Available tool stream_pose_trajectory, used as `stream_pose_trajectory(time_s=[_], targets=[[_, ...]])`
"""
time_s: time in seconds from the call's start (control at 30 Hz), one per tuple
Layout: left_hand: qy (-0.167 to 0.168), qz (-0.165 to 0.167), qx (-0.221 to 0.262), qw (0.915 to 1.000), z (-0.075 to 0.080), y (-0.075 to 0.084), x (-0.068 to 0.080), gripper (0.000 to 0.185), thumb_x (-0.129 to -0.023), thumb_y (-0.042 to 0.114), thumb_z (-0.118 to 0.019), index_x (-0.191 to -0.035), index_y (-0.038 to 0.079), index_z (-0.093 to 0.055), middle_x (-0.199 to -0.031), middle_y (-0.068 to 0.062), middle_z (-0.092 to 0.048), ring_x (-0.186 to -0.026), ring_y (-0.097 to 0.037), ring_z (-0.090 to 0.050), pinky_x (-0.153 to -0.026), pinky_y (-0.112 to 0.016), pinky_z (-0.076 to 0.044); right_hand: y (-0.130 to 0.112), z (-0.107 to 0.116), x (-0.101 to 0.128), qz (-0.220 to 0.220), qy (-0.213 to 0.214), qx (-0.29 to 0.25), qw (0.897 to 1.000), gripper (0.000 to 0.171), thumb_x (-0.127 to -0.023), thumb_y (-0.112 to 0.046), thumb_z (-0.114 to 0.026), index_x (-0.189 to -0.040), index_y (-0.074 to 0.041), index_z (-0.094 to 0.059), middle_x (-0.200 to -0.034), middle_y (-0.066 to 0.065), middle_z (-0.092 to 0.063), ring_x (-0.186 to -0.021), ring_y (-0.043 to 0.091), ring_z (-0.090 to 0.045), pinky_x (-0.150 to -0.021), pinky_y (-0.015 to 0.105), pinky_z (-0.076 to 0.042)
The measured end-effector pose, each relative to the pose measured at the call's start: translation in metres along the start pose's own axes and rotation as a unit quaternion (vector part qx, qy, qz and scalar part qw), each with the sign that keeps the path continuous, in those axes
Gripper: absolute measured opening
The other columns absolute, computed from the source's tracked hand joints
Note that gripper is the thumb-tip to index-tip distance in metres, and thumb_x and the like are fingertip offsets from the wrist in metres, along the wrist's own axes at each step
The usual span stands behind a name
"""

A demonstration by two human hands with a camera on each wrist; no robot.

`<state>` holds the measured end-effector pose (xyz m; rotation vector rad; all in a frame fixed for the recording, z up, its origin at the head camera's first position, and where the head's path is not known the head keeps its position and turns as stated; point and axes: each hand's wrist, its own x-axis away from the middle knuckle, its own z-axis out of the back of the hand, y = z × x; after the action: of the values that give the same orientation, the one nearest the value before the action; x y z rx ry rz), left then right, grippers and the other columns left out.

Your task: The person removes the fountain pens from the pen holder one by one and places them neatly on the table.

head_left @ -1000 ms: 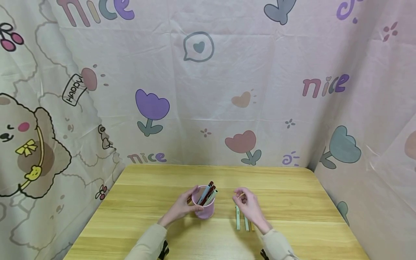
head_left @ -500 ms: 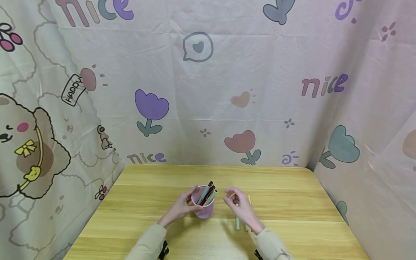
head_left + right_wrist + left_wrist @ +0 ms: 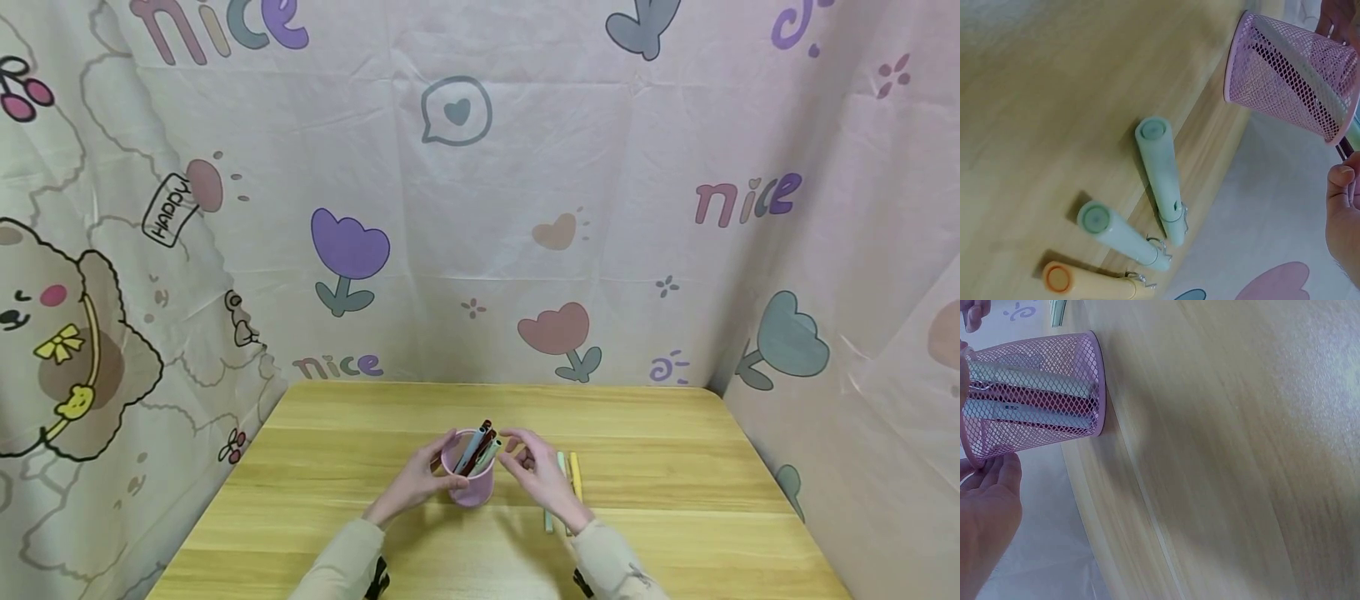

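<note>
My left hand [image 3: 422,482] curls its fingers round the left side of the pink mesh cup [image 3: 469,479], thumb up by the rim, gripping it where it stands upright near the middle of the wooden table [image 3: 675,467]. My right hand [image 3: 538,473] is at the cup's right rim with its fingers bent inward close to the pens in the cup [image 3: 480,443]; I cannot tell whether they pinch anything.

The left wrist view shows pale pen barrels through the mesh and my fingertips [image 3: 999,470] at the rim. Only the right wrist view shows all three pens on the table [image 3: 1161,180] clearly: two mint, one orange, with wire clips.

The cup pens lean up and to the right. The table pens lie side by side just right of the cup, their long axes running away from me.
</note>
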<state>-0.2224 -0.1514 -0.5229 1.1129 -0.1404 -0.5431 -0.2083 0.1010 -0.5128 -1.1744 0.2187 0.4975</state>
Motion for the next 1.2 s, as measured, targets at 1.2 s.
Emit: stream_pose_trajectory(time_s=[1.2], targets=[[-0.002, -0.01, 0.012, 0.9999, 0.001, 0.001, 0.001, 0.095, -0.087, 0.022, -0.079, -0.153, -0.015, -0.021, -0.154, -0.035, -0.037, -0.141, -0.052, -0.041, -0.119, -0.059, -0.034, -0.003, -0.018, -0.013, -0.034, -0.008, 0.043, 0.998, 0.024, -0.09, -0.006, -0.072, -0.113, -0.005, -0.067, -0.085, 0.005, -0.063, -0.066, 0.0, -0.051, -0.055, 0.015, -0.051]])
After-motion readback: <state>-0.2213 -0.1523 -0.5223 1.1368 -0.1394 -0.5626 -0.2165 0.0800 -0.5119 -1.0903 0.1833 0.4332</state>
